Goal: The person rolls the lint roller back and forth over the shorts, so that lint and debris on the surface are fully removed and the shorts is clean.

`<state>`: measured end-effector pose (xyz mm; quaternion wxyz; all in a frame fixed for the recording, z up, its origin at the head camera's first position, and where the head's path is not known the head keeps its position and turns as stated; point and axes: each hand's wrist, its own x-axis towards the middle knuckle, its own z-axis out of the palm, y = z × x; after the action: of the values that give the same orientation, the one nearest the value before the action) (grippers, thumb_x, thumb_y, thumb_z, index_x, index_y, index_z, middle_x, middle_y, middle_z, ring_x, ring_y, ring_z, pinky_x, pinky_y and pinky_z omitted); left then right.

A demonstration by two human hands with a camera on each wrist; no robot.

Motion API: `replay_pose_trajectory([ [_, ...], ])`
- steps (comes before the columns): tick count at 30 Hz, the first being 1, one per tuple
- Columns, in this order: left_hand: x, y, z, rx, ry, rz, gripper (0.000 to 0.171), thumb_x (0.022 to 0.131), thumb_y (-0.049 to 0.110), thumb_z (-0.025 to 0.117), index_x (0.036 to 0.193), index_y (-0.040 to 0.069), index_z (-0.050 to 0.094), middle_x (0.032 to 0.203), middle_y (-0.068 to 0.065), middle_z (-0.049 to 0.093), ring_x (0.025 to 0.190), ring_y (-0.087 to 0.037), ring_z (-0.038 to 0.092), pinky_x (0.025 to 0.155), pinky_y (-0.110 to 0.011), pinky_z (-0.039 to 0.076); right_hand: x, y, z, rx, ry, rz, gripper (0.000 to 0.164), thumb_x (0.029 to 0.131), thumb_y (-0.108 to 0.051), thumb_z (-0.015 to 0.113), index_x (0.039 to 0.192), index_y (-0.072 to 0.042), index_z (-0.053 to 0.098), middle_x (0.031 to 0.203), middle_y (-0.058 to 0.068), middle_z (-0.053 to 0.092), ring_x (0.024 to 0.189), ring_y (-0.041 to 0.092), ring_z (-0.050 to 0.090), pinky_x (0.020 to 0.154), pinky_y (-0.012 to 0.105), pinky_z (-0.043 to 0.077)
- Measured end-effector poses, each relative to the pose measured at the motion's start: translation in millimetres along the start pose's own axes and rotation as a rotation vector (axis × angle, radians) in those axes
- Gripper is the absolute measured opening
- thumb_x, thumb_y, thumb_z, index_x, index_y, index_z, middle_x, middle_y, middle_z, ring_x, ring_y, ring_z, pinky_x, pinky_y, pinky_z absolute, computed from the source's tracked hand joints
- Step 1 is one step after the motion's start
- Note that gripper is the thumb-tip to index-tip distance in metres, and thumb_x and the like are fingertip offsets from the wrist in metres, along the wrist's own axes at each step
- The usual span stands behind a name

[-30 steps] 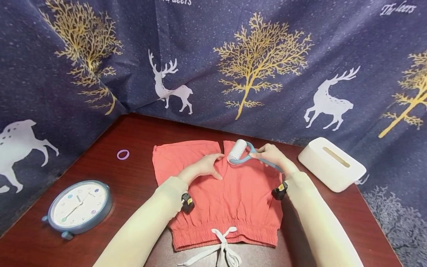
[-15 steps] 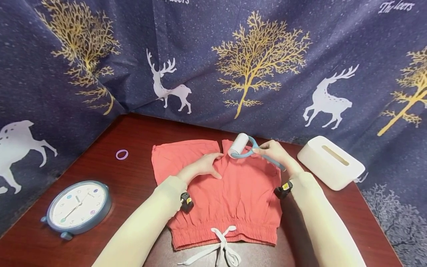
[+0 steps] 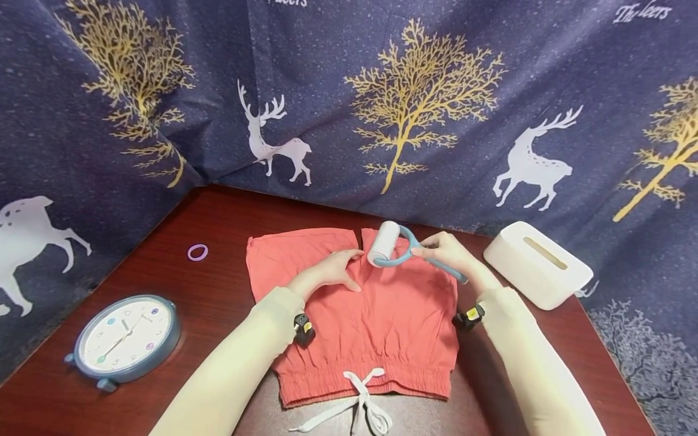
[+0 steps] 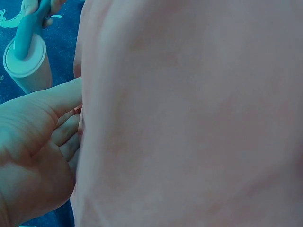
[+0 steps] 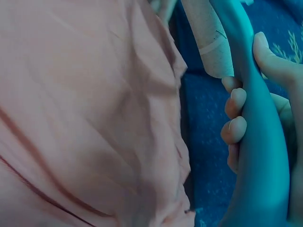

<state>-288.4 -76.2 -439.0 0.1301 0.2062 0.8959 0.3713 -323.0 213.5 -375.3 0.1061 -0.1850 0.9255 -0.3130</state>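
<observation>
Red shorts [image 3: 403, 321] with a gathered waistband and a white drawstring [image 3: 362, 399] lie spread on the table, waistband toward me. My left hand [image 3: 335, 270] rests on the middle of them, fingers extended and thumb spread. In my right hand [image 3: 444, 251] I grip the blue handle of a lint roller [image 3: 384, 241]; fingers and thumb wrap round that handle in the right wrist view. Its white roll is over the far part of the right leg, close to my left fingertips. Marks show on the roll [image 5: 210, 45] in the right wrist view.
A blue-rimmed clock [image 3: 128, 339] lies at the left, with a purple ring [image 3: 197, 252] beyond it. The white tissue box [image 3: 537, 264] stands at the right edge of the dark red table [image 3: 218, 212]. A patterned blue cloth [image 3: 327, 91] hangs behind.
The lint roller lifted slightly toward the far edge, then came back down and a little left. My right wrist shifted slightly right. The left hand stayed on the shorts.
</observation>
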Motion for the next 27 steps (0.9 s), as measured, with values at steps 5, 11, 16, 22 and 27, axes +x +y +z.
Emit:
replay_pose_trajectory([
  [5,-0.9,0.6,-0.2,0.003,0.005,0.02,0.091,0.07,0.017,0.088,0.145,-0.001,0.041,0.142,-0.019,0.052,0.134,-0.03,0.046,0.114,-0.042,0.034,-8,-3,13,0.014,-0.057,-0.031,0.031,0.09,-0.032,0.07,0.096,-0.002,0.075,0.078,0.016,0.071,0.065,0.01,0.06,0.063,0.026,0.05],
  [11,-2.8,1.5,-1.1,0.023,0.012,0.034,0.089,0.069,0.015,0.088,0.144,0.0,0.042,0.139,-0.019,0.054,0.132,-0.032,0.047,0.113,-0.043,0.036,-16,-3,24,0.041,-0.141,-0.075,0.03,0.089,-0.03,0.07,0.084,0.0,0.072,0.06,0.006,0.059,0.055,0.012,0.053,0.054,0.027,0.047],
  [16,-3.4,2.4,-1.6,0.017,-0.001,0.016,0.088,0.071,0.014,0.086,0.145,0.001,0.042,0.142,-0.019,0.052,0.134,-0.031,0.045,0.114,-0.043,0.035,-21,3,32,0.048,-0.182,-0.09,0.028,0.09,-0.028,0.071,0.082,-0.001,0.071,0.058,-0.002,0.057,0.052,0.011,0.053,0.052,0.026,0.047],
  [22,-3.8,2.9,-1.4,0.024,0.002,0.03,0.089,0.07,0.015,0.087,0.145,0.0,0.042,0.141,-0.02,0.053,0.134,-0.032,0.045,0.114,-0.043,0.035,-28,4,38,0.042,-0.192,-0.111,0.028,0.088,-0.031,0.072,0.078,-0.005,0.072,0.057,0.004,0.058,0.051,0.012,0.054,0.051,0.027,0.048],
  [27,-4.0,3.7,-1.5,0.017,0.005,0.026,0.089,0.07,0.015,0.087,0.145,0.0,0.042,0.141,-0.02,0.053,0.134,-0.032,0.046,0.113,-0.043,0.035,-34,0,40,0.031,-0.194,-0.113,0.028,0.087,-0.032,0.073,0.077,-0.006,0.072,0.056,0.003,0.058,0.051,0.009,0.053,0.051,0.027,0.046],
])
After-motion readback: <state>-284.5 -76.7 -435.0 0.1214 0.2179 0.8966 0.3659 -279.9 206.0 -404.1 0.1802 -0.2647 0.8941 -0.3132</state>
